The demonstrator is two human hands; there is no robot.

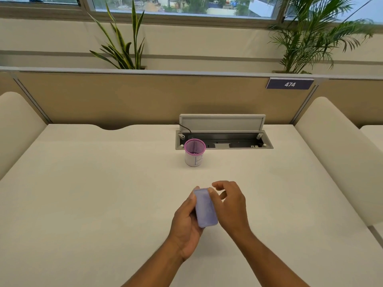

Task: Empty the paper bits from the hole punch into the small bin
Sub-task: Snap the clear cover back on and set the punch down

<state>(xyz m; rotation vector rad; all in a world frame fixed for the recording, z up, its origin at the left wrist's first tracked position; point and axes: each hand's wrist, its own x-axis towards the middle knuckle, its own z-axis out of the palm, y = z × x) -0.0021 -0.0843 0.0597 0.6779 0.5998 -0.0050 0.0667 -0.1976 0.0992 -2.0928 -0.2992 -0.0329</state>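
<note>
Punch [205, 207] sits in my left hand [187, 220], fingers wrapped round it, flat underside turned up above the tabletop [93, 193] so I can get at the tray. My right hand [230, 201] is loosely curled and holds nothing, fingertips [211, 191] at the punch's far edge, probably to pry the cover. Bin [194, 153] stands well ahead, upright, mouth open.

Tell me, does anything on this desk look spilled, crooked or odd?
Nothing spilled. The one oddity is the cable hatch behind the small bin, its lid propped open. The left hand holds the hole punch over the desk; no paper bits show.
</note>
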